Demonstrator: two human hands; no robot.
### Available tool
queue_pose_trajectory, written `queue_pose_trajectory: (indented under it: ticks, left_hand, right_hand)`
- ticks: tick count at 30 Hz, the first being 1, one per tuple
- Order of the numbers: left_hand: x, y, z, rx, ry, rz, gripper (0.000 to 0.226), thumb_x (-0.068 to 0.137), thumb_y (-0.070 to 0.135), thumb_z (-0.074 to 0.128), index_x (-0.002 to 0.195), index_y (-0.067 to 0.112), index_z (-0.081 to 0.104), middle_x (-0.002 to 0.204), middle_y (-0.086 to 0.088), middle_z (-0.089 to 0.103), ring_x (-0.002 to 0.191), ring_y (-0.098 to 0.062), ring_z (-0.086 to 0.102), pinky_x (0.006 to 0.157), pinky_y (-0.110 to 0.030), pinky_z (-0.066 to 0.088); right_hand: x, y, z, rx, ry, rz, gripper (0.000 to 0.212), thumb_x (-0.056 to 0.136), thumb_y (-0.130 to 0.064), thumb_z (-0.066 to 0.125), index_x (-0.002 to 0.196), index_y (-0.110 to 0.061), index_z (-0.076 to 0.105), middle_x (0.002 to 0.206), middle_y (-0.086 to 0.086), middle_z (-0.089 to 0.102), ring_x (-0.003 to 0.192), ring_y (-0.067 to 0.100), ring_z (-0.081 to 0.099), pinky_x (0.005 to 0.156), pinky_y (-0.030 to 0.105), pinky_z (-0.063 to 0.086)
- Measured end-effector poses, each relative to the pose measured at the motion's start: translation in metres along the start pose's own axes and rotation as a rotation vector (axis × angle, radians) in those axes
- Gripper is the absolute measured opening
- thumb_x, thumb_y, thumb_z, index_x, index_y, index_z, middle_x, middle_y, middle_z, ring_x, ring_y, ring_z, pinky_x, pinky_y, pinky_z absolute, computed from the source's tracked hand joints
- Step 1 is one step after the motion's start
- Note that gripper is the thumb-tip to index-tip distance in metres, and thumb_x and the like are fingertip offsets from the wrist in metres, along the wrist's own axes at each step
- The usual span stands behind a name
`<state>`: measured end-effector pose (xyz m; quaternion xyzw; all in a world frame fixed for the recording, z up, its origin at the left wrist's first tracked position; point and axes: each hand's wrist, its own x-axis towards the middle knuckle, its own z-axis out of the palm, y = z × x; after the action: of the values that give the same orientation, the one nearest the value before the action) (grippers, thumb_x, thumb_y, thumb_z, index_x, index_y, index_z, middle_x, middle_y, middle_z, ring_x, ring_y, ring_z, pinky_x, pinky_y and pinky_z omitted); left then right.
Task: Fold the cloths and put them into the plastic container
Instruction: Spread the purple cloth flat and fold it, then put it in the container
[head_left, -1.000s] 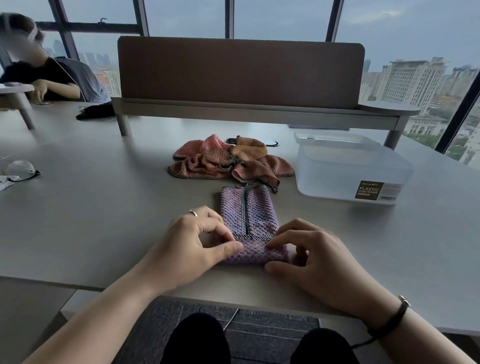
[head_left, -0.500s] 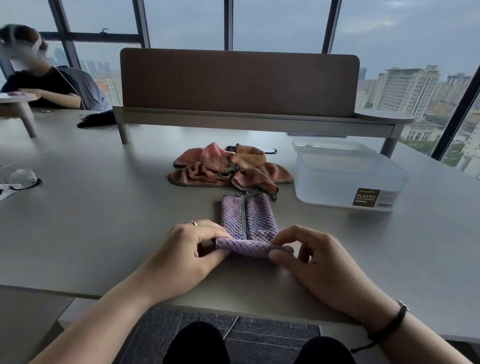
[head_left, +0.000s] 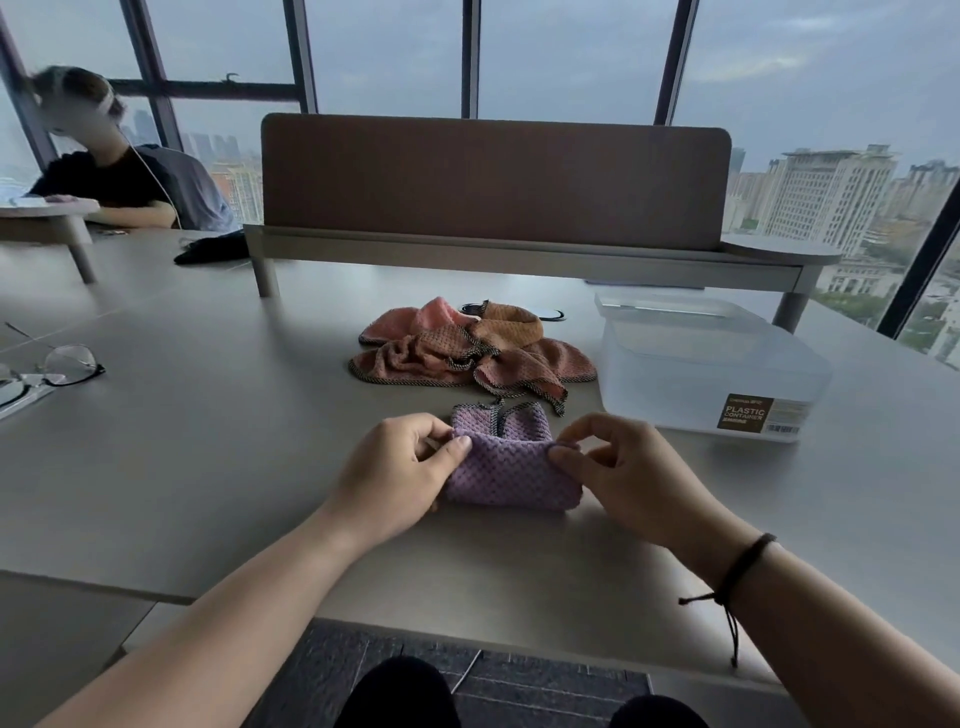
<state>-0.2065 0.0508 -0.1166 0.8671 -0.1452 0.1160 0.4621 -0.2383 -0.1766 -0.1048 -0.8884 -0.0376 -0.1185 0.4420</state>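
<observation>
Two hands, left hand (head_left: 395, 470) and right hand (head_left: 623, 475), pinch the purple cloth (head_left: 511, 467), its near edge now lifted toward twelve o'clock: another fold underway.

The only readable text is on the plastic container (head_left: 711, 374), which stands toward the right edge of the desk (head_left: 208, 441). A brown label (head_left: 745, 414) at its near lower corner reads "PLASTIC CONTAINER" in pale capitals. The small line above those words and the barcode panel (head_left: 784, 417) beside them are probably print, too blurred to read.
</observation>
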Motion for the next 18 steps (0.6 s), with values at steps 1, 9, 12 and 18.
queue_pose_trajectory:
  ticks: [1,9,12,18]
  left_hand:
    - [0.003,0.001,0.001,0.009,0.0,-0.015,0.02,0.092,0.031,0.067,0.079,0.016,0.069,0.049,0.002,0.066,0.037,-0.009,0.057,0.049,-0.024,0.044]
    - [0.012,-0.008,0.007,0.158,0.061,-0.006,0.021,0.083,0.042,0.075,0.076,0.023,0.072,0.055,0.007,0.069,0.049,-0.001,0.06,0.052,-0.02,0.043]
    - [0.01,-0.01,0.008,0.254,0.114,0.089,0.023,0.076,0.045,0.08,0.076,0.025,0.069,0.047,0.007,0.061,0.045,-0.001,0.055,0.05,-0.015,0.039]
    - [-0.001,-0.007,0.002,0.264,0.187,0.342,0.02,0.077,0.036,0.08,0.089,0.025,0.069,0.074,0.015,0.055,0.07,0.0,0.057,0.067,-0.006,0.038]
  right_hand:
    - [0.005,0.0,0.0,-0.01,0.009,0.006,0.009,0.087,-0.032,0.071,0.083,-0.025,0.067,0.053,-0.003,0.066,0.032,0.001,0.042,0.039,0.011,0.027]
    - [0.013,0.013,0.011,-0.195,0.104,-0.007,0.018,0.081,-0.047,0.071,0.088,-0.032,0.064,0.049,-0.004,0.059,0.044,0.003,0.047,0.054,0.027,0.043]
    - [0.011,0.013,0.012,-0.276,0.131,-0.036,0.022,0.08,-0.047,0.071,0.093,-0.033,0.061,0.053,-0.005,0.058,0.053,0.003,0.052,0.061,0.032,0.049]
    - [0.007,0.013,0.008,-0.3,0.206,-0.184,0.022,0.079,-0.051,0.07,0.095,-0.037,0.064,0.085,-0.016,0.059,0.071,-0.005,0.052,0.067,0.027,0.046]
